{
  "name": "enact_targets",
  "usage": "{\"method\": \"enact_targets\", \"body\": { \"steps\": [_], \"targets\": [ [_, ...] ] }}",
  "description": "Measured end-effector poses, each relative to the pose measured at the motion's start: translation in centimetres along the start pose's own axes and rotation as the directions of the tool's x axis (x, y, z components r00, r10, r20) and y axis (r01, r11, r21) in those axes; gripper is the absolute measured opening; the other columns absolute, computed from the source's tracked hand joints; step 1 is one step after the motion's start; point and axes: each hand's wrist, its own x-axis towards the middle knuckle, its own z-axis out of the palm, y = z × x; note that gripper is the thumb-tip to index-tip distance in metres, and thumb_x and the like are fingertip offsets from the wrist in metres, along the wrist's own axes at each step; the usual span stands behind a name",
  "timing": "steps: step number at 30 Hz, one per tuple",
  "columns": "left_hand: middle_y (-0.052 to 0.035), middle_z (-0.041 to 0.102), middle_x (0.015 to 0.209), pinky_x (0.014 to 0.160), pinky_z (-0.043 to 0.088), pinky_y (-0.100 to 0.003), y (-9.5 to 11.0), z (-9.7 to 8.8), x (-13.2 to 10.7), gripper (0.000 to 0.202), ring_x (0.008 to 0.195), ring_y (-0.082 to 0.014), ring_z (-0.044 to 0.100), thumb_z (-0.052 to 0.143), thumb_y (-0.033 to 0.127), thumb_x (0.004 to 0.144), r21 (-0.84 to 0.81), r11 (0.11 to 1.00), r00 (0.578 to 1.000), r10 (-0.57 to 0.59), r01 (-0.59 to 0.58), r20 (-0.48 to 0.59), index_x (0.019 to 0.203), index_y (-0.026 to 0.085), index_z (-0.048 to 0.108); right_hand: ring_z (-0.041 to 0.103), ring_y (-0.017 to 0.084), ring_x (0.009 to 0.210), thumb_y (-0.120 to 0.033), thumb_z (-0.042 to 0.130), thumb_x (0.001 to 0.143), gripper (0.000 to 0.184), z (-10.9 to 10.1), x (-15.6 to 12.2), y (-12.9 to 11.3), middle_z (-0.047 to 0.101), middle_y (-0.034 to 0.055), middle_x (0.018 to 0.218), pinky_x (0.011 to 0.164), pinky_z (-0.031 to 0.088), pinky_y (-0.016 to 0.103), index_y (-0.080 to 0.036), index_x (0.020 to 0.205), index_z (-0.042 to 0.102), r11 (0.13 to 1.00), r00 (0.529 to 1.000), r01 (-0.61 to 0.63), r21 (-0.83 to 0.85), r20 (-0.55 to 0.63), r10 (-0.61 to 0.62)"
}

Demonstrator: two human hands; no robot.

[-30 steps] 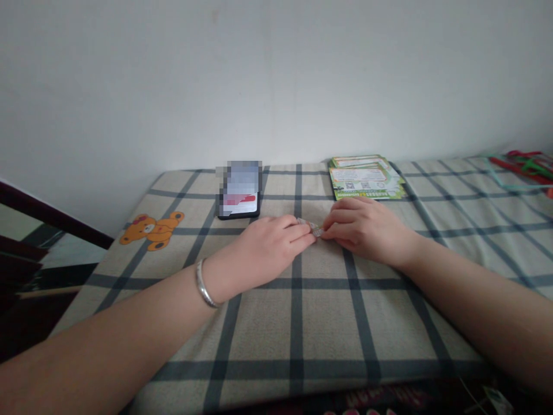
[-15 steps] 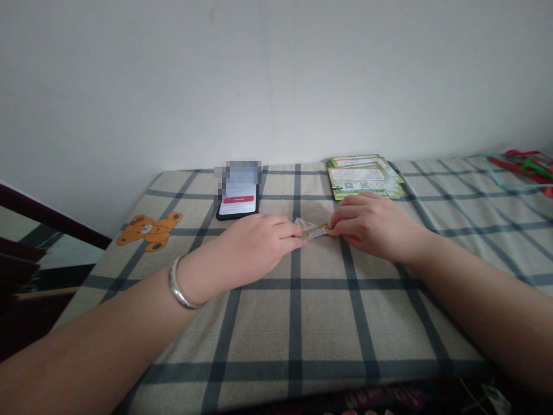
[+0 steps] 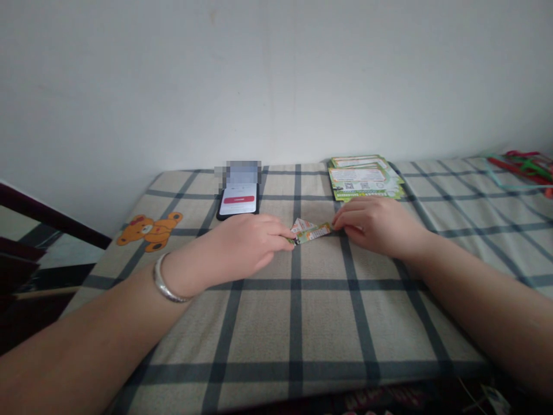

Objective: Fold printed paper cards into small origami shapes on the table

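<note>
A small folded green and orange paper card [image 3: 310, 231] lies stretched between my two hands on the checked cloth [image 3: 319, 300]. My left hand [image 3: 246, 243], with a silver bracelet [image 3: 166, 280] on its wrist, pinches the card's left end with curled fingers. My right hand [image 3: 375, 225] pinches the card's right end, its fingers pressed together. Both hands rest on the cloth.
A black phone [image 3: 239, 199] with a lit screen lies behind my left hand. A stack of green printed cards [image 3: 364, 177] sits behind my right hand. An orange bear print [image 3: 149, 229] marks the cloth at left. Red and green items [image 3: 527, 164] lie far right.
My hands have drawn apart, the left sliding leftward and back, and the folded card has opened out longer between them.
</note>
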Motion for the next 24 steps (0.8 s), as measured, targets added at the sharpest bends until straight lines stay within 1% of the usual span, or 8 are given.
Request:
{"method": "enact_targets", "body": {
  "steps": [2,3,6,9,14,18,21,24],
  "targets": [
    [0.0014,0.062,0.129,0.104,0.043,-0.034,-0.1,0.3,0.1,0.038,0.120,-0.0170,0.054,0.046,0.010,0.086,-0.025,1.000,1.000,-0.001,0.001,-0.002,0.116,0.024,0.066,0.064,0.019,0.080,-0.011,0.051,0.083,0.025,0.2,0.1,0.0,0.071,0.0040,0.088,0.073,0.048,0.033,-0.019,0.093,0.071,0.999,0.998,-0.033,0.017,-0.047,0.034],
    [0.0011,0.059,0.133,0.106,0.042,-0.035,-0.1,0.4,0.2,0.040,0.124,-0.0174,0.052,0.046,0.010,0.087,-0.026,1.000,1.000,0.003,-0.003,0.001,0.120,0.024,0.063,0.064,0.019,0.083,-0.011,0.050,0.083,0.025,0.3,0.1,-0.1,0.071,0.0048,0.091,0.075,0.049,0.033,-0.019,0.095,0.071,0.999,0.997,-0.023,0.033,-0.068,0.026],
    [-0.0010,0.054,0.139,0.110,0.039,-0.037,0.1,0.9,0.4,0.044,0.132,-0.0187,0.045,0.046,0.012,0.089,0.001,1.000,1.000,0.010,-0.010,-0.003,0.130,0.022,0.055,0.061,0.022,0.096,-0.012,0.053,0.083,0.026,0.6,0.2,-0.4,0.070,0.0059,0.106,0.085,0.049,0.036,-0.020,0.100,0.071,0.996,0.992,0.075,0.053,-0.104,-0.069],
    [-0.0021,0.056,0.137,0.110,0.039,-0.039,0.3,1.1,0.6,0.043,0.133,-0.0191,0.044,0.047,0.013,0.090,0.011,1.000,1.000,0.005,-0.005,-0.025,0.132,0.020,0.053,0.060,0.022,0.102,-0.011,0.055,0.082,0.029,0.9,0.2,-0.7,0.069,0.0052,0.113,0.087,0.049,0.038,-0.023,0.103,0.072,0.988,0.985,0.146,0.055,-0.096,-0.140],
    [-0.0025,0.057,0.135,0.109,0.041,-0.037,0.1,0.9,0.6,0.040,0.129,-0.0183,0.048,0.048,0.008,0.086,-0.043,0.999,0.999,0.002,-0.004,-0.041,0.122,0.020,0.062,0.063,0.020,0.098,-0.009,0.055,0.083,0.033,0.9,0.1,-0.7,0.069,0.0047,0.113,0.083,0.050,0.036,-0.023,0.107,0.071,0.982,0.982,0.185,0.049,-0.050,-0.182],
    [-0.0021,0.064,0.126,0.106,0.044,-0.037,-0.2,0.6,0.5,0.037,0.121,-0.0180,0.055,0.049,0.006,0.082,-0.072,0.997,0.998,-0.002,-0.002,-0.057,0.110,0.019,0.068,0.061,0.021,0.098,-0.012,0.054,0.086,0.029,0.8,0.1,-0.9,0.068,0.0045,0.115,0.083,0.050,0.036,-0.023,0.107,0.070,0.981,0.981,0.193,0.011,-0.037,-0.192],
    [-0.0029,0.066,0.122,0.103,0.047,-0.037,-0.3,0.5,0.6,0.035,0.117,-0.0180,0.058,0.048,0.006,0.082,-0.079,0.997,0.997,0.004,-0.010,-0.076,0.107,0.019,0.069,0.059,0.022,0.104,-0.015,0.054,0.087,0.032,0.9,0.1,-1.4,0.066,0.0043,0.119,0.088,0.048,0.038,-0.024,0.114,0.067,0.975,0.975,0.223,-0.011,-0.010,-0.223],
    [-0.0026,0.068,0.118,0.101,0.048,-0.036,-0.3,0.5,0.6,0.034,0.114,-0.0177,0.059,0.048,0.006,0.082,-0.087,0.996,0.996,0.002,-0.010,-0.088,0.104,0.020,0.070,0.058,0.022,0.104,-0.015,0.055,0.087,0.036,0.9,0.1,-1.8,0.065,0.0045,0.120,0.087,0.047,0.037,-0.027,0.120,0.065,0.974,0.974,0.225,-0.010,0.010,-0.225]
  ]
}}
